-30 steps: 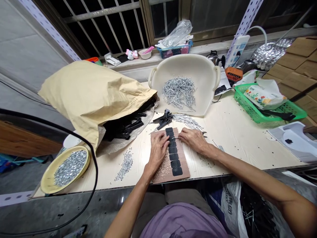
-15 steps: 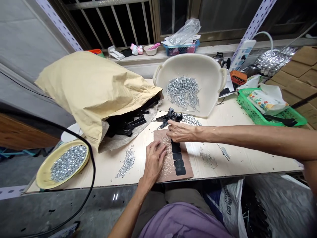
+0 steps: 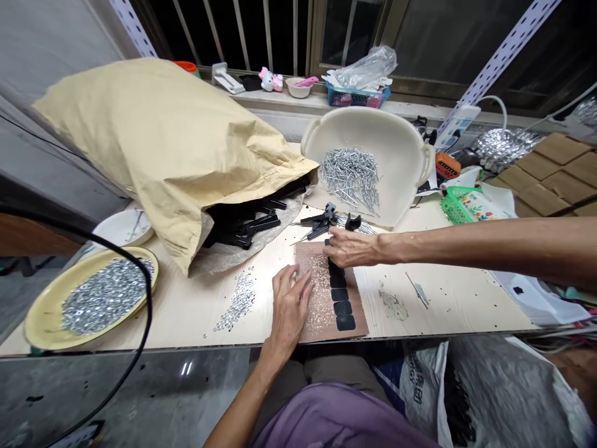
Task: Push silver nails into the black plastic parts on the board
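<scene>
My left hand [image 3: 290,308] rests, fingers apart, on the left side of a brown board [image 3: 357,292] strewn with small pale bits. Along this board runs a column of black rounded-square pads [image 3: 342,308]. My right hand [image 3: 349,249] is closed over the column's far end, fingertips pressed together. A black plastic part [image 3: 353,222] sticks up behind its fingers and seems held there; the grip itself is hidden. Just beyond lie other black plastic parts [image 3: 321,219] and loose metal pins. Left of my left hand, small shiny metal pieces [image 3: 237,300] are scattered on the table.
A large paper sack [image 3: 177,137] spills black parts at the left. Behind the board, a white tub [image 3: 401,149] holds many metal pins. The yellow dish [image 3: 35,320] contains shiny metal pieces. A black cable [image 3: 148,305] hangs in front. At the right stands a green basket [image 3: 454,205].
My right hand has shifted slightly right with the black part behind its fingers. My left hand stays on the board. The camera view has turned a little.
</scene>
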A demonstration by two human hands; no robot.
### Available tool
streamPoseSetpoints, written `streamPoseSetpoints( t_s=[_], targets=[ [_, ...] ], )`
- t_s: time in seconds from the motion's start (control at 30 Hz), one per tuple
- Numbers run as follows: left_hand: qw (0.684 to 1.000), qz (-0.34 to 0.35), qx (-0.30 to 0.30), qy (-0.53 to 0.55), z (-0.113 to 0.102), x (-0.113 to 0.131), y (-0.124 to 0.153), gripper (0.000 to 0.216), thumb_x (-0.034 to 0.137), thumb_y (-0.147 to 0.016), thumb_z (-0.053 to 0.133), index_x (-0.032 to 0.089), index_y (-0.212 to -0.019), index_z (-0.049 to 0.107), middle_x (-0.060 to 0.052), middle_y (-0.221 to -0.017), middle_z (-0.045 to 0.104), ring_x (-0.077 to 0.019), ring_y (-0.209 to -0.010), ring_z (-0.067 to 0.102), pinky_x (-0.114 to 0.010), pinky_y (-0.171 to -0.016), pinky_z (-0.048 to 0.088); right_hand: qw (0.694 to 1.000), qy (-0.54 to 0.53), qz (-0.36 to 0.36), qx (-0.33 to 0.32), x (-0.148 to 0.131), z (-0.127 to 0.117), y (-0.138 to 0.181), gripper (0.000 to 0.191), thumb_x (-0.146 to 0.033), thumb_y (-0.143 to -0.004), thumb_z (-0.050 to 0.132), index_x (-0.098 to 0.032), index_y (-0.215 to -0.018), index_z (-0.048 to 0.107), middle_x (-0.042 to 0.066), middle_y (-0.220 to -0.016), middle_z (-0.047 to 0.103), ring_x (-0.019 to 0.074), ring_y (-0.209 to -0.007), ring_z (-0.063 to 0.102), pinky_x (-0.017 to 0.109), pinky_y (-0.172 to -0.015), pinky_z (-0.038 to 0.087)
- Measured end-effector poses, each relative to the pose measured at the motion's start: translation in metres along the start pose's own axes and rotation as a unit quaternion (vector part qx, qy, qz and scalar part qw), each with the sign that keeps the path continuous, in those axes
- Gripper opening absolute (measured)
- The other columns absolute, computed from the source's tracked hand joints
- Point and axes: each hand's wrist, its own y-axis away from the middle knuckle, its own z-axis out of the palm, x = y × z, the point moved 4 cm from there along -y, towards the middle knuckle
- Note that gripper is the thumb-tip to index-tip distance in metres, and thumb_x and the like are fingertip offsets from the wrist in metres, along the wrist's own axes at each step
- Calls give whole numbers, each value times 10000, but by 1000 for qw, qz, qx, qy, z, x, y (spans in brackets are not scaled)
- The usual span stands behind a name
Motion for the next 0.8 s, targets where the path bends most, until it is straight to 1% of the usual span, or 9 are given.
streamPoseSetpoints(
  t_s=[0.1, 0.23, 0.33, 0.43, 0.5, 0.57, 0.63, 0.7, 0.8],
  targets=[
    [1000, -3, 8, -8, -2, 3, -7, 266, 230, -882, 500, 218, -1116, 625, -100, -1212, 524, -268, -1195, 394, -480, -979, 420, 1000, 26, -9, 6, -11, 0, -1, 348, 60, -758, 371, -172, -532, 499, 13, -701, 523, 113, -650, 470, 382, -862, 318],
    [1000, 5, 10, -9, 0, 11, -12, 255, 231, -885, 493, 204, -1092, 638, -109, -1199, 529, -269, -1188, 397, -473, -978, 424, 998, 65, -14, -22, -19, -1, -5, 361, 71, -750, 366, -172, -525, 510, 8, -697, 518, 114, -628, 437, 368, -847, 309],
    [1000, 8, 14, -8, -2, 14, -10, 258, 236, -887, 489, 211, -1100, 633, -109, -1193, 533, -275, -1182, 402, -493, -958, 434, 995, 91, 6, -43, -11, -2, -4, 347, 60, -766, 383, -164, -556, 546, 1, -716, 522, 105, -616, 410, 367, -855, 288],
    [1000, 7, 23, -13, -8, 11, -8, 263, 246, -889, 488, 225, -1110, 628, -101, -1195, 531, -279, -1185, 401, -507, -952, 433, 995, 70, 59, -36, 5, -3, 10, 314, -28, -847, 418, -163, -626, 596, 4, -732, 544, 108, -610, 399, 364, -810, 289],
    [999, 6, 27, -20, -13, 8, -7, 261, 246, -890, 487, 224, -1107, 631, -99, -1197, 529, -275, -1185, 402, -499, -961, 428, 992, 21, 120, -8, 14, 1, 27, 292, -146, -907, 432, -183, -700, 636, 5, -720, 553, 118, -607, 405, 349, -757, 299],
    [999, 6, 29, -26, -16, 6, -7, 259, 244, -889, 489, 224, -1102, 635, -97, -1194, 529, -268, -1178, 410, -482, -966, 426, 981, -48, 185, 40, 19, 10, 49, 281, -264, -937, 426, -211, -802, 666, 11, -758, 576, 126, -622, 438, 325, -712, 317],
    [999, 7, 30, -26, -17, 7, -9, 257, 243, -891, 487, 226, -1100, 635, -93, -1184, 533, -259, -1165, 421, -469, -965, 428, 959, -130, 235, 95, 20, 24, 69, 284, -345, -938, 424, -217, -898, 674, 31, -842, 600, 137, -676, 500, 298, -677, 350],
    [999, 10, 27, -21, -12, 11, -12, 260, 242, -894, 481, 229, -1105, 632, -88, -1179, 535, -254, -1158, 424, -461, -955, 433, 930, -200, 266, 153, 16, 38, 83, 306, -381, -933, 424, -202, -936, 673, 54, -892, 609, 151, -748, 547, 279, -665, 390],
    [1000, 16, 12, -19, 3, 21, -20, 257, 244, -898, 473, 224, -1092, 640, -85, -1133, 553, -247, -1105, 444, -427, -903, 459, 891, -230, 323, 221, 9, 51, 93, 284, -364, -926, 443, -200, -924, 675, 58, -890, 615, 164, -796, 568, 277, -673, 430]
  ],
)
